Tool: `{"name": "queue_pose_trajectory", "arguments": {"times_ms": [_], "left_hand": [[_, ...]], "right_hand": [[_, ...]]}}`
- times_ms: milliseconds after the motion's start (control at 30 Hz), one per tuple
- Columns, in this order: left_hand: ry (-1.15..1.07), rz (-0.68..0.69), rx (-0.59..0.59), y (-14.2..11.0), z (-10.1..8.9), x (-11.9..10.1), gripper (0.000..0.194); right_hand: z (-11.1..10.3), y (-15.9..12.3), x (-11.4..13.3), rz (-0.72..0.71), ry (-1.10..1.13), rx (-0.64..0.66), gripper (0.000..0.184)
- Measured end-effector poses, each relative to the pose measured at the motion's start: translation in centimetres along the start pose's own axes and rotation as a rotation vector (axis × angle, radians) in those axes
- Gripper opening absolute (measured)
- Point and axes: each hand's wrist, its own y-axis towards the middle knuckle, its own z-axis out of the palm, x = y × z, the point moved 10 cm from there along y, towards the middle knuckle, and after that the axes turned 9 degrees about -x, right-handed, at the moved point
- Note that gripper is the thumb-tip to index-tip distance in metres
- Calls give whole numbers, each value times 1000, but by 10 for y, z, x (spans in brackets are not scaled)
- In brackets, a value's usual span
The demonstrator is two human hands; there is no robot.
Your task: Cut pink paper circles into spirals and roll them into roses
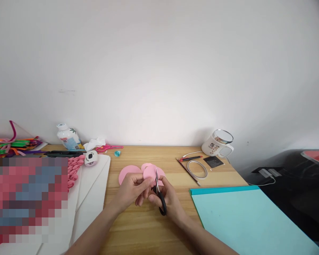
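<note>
My left hand (pixel 133 189) pinches a pink paper disc (pixel 149 172) and holds it up above the wooden desk (pixel 149 226). My right hand (pixel 168 202) grips black-handled scissors (pixel 159 194), whose blades point up into the disc's right side. More pink paper circles (pixel 129 172) lie flat on the desk just behind my hands.
Turquoise paper sheets (pixel 244 219) lie at the right front. A white mug (pixel 218 143), a coiled white cable (pixel 197 169), pencils (pixel 188 171) and a black card (pixel 213 162) sit at the back right. White sheets (pixel 93 184), pink petals (pixel 74 168), a punch (pixel 90 158), a bottle (pixel 67 137) and pipe cleaners (pixel 13 144) crowd the left.
</note>
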Motion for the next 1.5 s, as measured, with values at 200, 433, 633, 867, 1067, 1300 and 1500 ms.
{"name": "queue_pose_trajectory", "arguments": {"times_ms": [200, 433, 633, 867, 1067, 1300, 1500], "left_hand": [[1, 6, -19, 1, -3, -4, 42], [3, 1, -55, 2, -10, -1, 41], [-24, 8, -86, 4, -16, -3, 42], [-26, -3, -35, 2, -6, 0, 41], [4, 10, -10, 1, -3, 0, 40], [9, 11, 23, 0, 0, -1, 40], [9, 1, 8, 1, -2, -1, 42]], "right_hand": [[-5, 1, -4, 20, -24, -26, 54], [-8, 1, -8, 30, -66, -47, 53], [-6, 0, -7, 19, -118, -44, 53], [-5, -2, -12, 21, -97, -45, 50], [0, -2, -8, 9, -22, 13, 52], [1, 0, -1, 2, 30, 28, 54], [0, 0, 1, -9, -2, 12, 51]]}}
